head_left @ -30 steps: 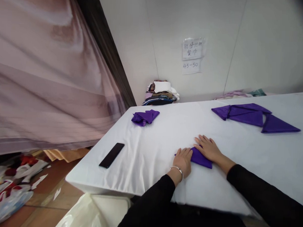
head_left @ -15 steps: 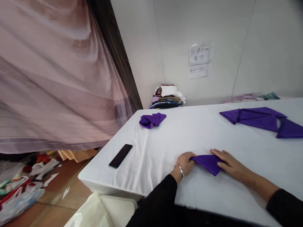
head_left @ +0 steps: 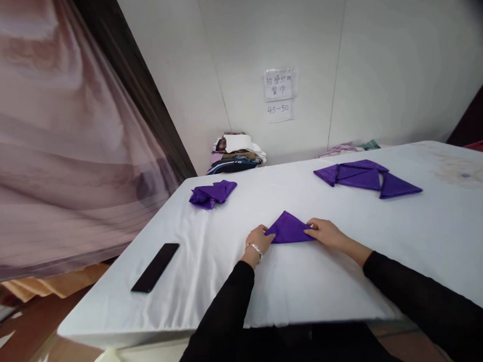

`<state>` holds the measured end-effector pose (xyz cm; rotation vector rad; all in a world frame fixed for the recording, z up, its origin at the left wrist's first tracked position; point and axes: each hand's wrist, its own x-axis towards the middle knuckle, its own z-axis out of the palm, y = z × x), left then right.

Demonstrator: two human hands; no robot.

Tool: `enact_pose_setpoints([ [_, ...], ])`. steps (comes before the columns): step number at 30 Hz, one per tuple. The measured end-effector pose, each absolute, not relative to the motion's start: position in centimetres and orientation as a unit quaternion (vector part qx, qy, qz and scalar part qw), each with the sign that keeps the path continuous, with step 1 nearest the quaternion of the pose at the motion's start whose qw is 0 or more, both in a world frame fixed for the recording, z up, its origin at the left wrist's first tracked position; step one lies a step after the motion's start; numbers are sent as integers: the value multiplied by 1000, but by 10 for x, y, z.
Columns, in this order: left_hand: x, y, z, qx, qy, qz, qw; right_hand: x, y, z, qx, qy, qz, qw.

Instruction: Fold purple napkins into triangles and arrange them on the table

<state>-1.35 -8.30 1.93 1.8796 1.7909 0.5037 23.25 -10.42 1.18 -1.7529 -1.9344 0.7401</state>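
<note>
A purple cloth napkin [head_left: 289, 228] lies folded into a triangle on the white-covered table, its peak pointing away from me. My left hand [head_left: 259, 238], with a silver bracelet at the wrist, pinches the triangle's left corner. At the opposite corner, my right hand [head_left: 324, 232] grips the cloth between thumb and fingers. Farther back on the right lie folded purple napkins [head_left: 358, 174], one a separate triangle [head_left: 398, 186] at their right end. A crumpled purple napkin [head_left: 213, 194] rests at the back left.
A black phone [head_left: 155, 268] lies near the left edge of the white tablecloth [head_left: 237, 297]. Behind the table is a stack of folded clothes [head_left: 238, 153], with paper signs [head_left: 280, 95] on the wall. A pink curtain [head_left: 68, 143] hangs at the left.
The triangle has turned so its peak points away from me. My right hand has gone from lying flat on the cloth to pinching its right corner. The view has shifted right.
</note>
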Motion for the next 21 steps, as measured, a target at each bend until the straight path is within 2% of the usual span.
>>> enact_pose_setpoints([
  [3,-13,-87,17,699,666,181,188,230,-108,9,-661,-718,130,172],
  [6,-12,-89,18,721,652,185,147,231,-119,3,-649,-733,90,184],
  [10,1,-88,21,793,577,171,89,235,-126,1,-638,-741,63,200],
  [15,20,-84,7,877,475,54,52,217,-122,15,-562,-795,30,227],
  [21,17,-77,-7,892,450,-36,13,164,-110,24,-415,-890,82,171],
])
